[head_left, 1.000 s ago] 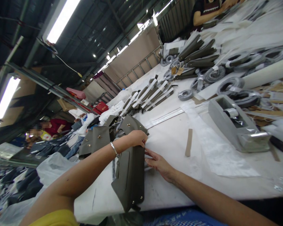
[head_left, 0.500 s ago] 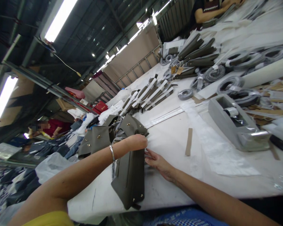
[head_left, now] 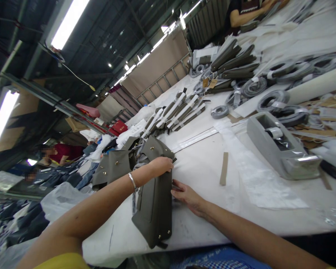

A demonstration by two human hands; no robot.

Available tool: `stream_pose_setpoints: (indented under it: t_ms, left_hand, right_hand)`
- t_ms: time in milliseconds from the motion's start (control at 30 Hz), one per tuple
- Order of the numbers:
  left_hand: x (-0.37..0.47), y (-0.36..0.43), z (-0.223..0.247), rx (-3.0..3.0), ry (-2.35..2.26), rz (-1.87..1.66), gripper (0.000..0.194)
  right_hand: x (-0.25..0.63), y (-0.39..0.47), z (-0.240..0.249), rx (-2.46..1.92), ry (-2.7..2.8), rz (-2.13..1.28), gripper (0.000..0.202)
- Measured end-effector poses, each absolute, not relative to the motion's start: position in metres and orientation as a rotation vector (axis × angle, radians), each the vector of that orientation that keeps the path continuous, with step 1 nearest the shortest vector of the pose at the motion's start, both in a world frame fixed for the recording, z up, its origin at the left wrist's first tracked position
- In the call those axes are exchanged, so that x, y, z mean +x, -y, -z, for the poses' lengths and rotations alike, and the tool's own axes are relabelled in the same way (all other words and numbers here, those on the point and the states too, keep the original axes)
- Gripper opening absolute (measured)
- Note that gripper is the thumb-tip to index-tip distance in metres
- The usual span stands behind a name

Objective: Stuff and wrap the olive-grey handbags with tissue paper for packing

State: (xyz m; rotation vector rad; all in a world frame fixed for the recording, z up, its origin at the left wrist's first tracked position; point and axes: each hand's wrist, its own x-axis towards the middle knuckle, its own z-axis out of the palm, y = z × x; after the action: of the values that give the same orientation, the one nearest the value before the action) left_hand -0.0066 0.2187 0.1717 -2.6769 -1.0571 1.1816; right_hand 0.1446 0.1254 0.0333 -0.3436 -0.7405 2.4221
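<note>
An olive-grey handbag (head_left: 156, 209) with small gold studs lies on the white table in front of me. My left hand (head_left: 161, 166), a silver bangle on its wrist, is closed over the bag's right edge near its upper end; its fingertips are partly hidden. Just below, my right hand (head_left: 188, 195) reaches in from the right, fingers stretched out and slightly parted, the tips at the bag's side. Whether they press on it I cannot tell. Beside the bag, to the left, lie more olive-grey bag pieces (head_left: 119, 164) with gold studs.
A grey tape dispenser (head_left: 281, 145) stands at the right, near coiled grey straps (head_left: 273, 100). A brown strip (head_left: 224, 168) and white sheeting (head_left: 264, 183) lie on the table. Bundled straps (head_left: 176, 110) are farther back. A co-worker's arm (head_left: 246, 18) shows at the top right.
My left hand has turned and drawn slightly back to the left along the bag's edge, so its fingers show more. My right hand has barely shifted; the bag stays in place.
</note>
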Motion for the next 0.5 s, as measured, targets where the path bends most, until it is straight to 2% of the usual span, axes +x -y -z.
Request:
stream_pose_setpoints:
  t_ms: [100,300,500]
  left_hand:
    - [-0.006,-0.217,-0.162,-2.644,1.053,-1.22,0.018]
    - [-0.008,-0.2,-0.155,-2.583,0.995,-1.206,0.019]
    - [-0.021,-0.193,-0.151,-2.578,0.984,-1.046,0.023]
  right_hand:
    - [0.148,-0.122,-0.039,-0.208,0.741,-2.527,0.072]
    - [0.152,-0.123,-0.033,-0.219,0.777,-2.566,0.086]
    - [0.149,-0.123,-0.034,-0.285,0.857,-2.578,0.097]
